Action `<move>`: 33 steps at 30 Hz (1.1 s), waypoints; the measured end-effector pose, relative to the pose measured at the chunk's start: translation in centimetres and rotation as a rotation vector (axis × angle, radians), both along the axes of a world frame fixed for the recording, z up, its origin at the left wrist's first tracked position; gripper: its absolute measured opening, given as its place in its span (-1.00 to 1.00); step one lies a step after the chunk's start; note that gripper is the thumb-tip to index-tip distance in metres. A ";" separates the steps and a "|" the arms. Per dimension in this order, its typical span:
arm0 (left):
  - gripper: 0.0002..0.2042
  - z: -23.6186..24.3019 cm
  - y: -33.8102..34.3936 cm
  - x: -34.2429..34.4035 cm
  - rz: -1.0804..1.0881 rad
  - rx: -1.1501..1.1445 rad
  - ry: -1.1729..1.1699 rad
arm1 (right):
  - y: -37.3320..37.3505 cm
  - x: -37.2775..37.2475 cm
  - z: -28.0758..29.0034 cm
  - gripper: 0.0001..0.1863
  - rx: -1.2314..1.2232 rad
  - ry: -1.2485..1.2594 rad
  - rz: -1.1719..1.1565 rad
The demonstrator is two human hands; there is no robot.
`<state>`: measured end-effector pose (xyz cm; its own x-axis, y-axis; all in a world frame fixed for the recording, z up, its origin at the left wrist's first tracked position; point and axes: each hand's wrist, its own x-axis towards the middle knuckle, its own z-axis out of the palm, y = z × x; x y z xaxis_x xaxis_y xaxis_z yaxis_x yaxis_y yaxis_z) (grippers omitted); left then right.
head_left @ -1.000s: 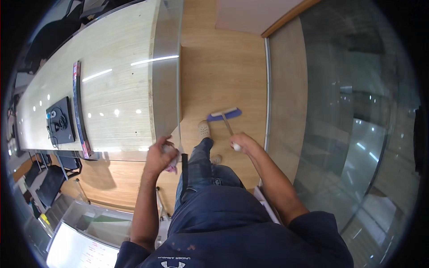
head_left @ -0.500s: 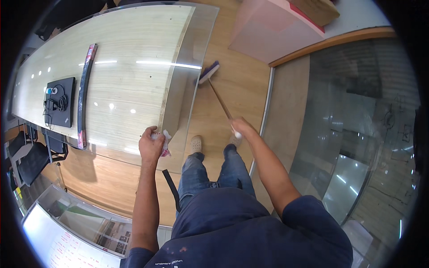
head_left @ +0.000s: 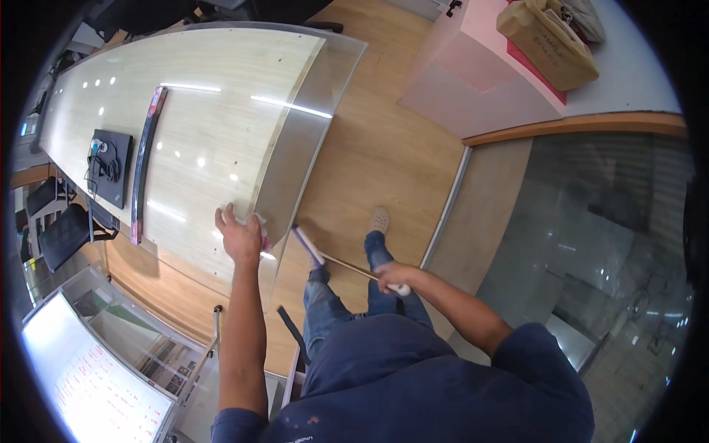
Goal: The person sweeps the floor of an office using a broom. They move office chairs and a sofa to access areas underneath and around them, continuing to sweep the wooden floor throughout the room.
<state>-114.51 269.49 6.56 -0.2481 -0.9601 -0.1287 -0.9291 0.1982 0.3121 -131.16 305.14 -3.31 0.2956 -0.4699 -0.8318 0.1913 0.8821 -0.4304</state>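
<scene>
Broom [head_left: 309,246] with pale head and purple bristles was on the wooden floor [head_left: 354,162], its head just beside the left foot [head_left: 316,266], and the right hand [head_left: 396,277] was wrapped around its handle [head_left: 353,269] near the white end. The left hand [head_left: 242,238], fingers partly spread, pinched a crumpled white-and-pink wad [head_left: 264,235] at the corner of the glass-topped table [head_left: 214,122]; whether this hand rested on the glass could not be told. In my judgement, the broom head could knock the left foot or catch at the overhanging glass edge [head_left: 319,153], because all three were so near together. The handle, which crossed before the right leg [head_left: 378,251], might also cause a stumble. The wad could drop if the thumb loosened. Compared with half a second earlier, the broom head had come from well ahead to near the feet, the right clog [head_left: 379,220] stood further forward than the left one, and more of the tan bag [head_left: 546,44] on the pink cabinet [head_left: 473,81] had come into view.
</scene>
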 end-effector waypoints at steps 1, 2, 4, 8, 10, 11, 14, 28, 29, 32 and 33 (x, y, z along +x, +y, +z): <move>-0.38 -0.1 -0.1 -0.5 0.002 -0.022 -0.026 | -0.7 -1.7 -2.2 -0.44 -0.025 -0.048 -0.017; -0.39 -0.5 0.1 -1.3 -0.007 -0.033 -0.047 | 0.2 -4.2 -5.3 -0.46 -0.169 -0.240 -0.259; -0.42 -0.6 0.5 -2.4 0.016 -0.023 -0.101 | -0.7 -9.9 -8.4 -0.49 -0.418 -0.360 -0.389; -0.43 -0.5 0.7 -2.6 0.061 -0.013 -0.109 | -7.4 -22.6 -6.8 -0.62 -0.551 -0.172 -0.353; -0.43 0.1 0.8 -2.3 0.093 -0.006 -0.124 | -10.5 -26.6 -4.9 -0.62 -0.496 -0.052 -0.383; -0.44 0.4 0.8 -2.2 0.101 -0.012 -0.132 | -12.2 -28.3 -4.1 -0.69 -0.534 -0.038 -0.411; -0.45 0.4 0.7 -2.7 0.090 -0.020 -0.135 | -15.9 -33.1 -4.3 -0.81 -0.463 0.208 -0.388; -0.45 0.4 0.6 -2.8 0.074 -0.030 -0.146 | 9.0 -21.2 6.7 -0.43 0.056 0.529 -0.581; -0.45 0.3 0.7 -3.1 0.073 -0.033 -0.141 | 10.9 -20.1 7.2 -0.46 0.101 0.561 -0.627; -0.44 0.4 0.9 -2.8 0.082 -0.042 -0.158 | 14.3 -18.5 5.1 -0.61 0.230 0.603 -0.692; -0.45 0.0 1.0 -3.5 0.074 -0.038 -0.156 | 15.6 -19.0 1.6 -0.70 0.268 0.606 -0.683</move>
<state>-117.98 270.45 6.51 -0.1563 -0.9800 -0.1229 -0.9782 0.1363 0.1567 -150.18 320.74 -1.76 -0.4896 -0.1529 -0.8584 0.5128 0.7458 -0.4253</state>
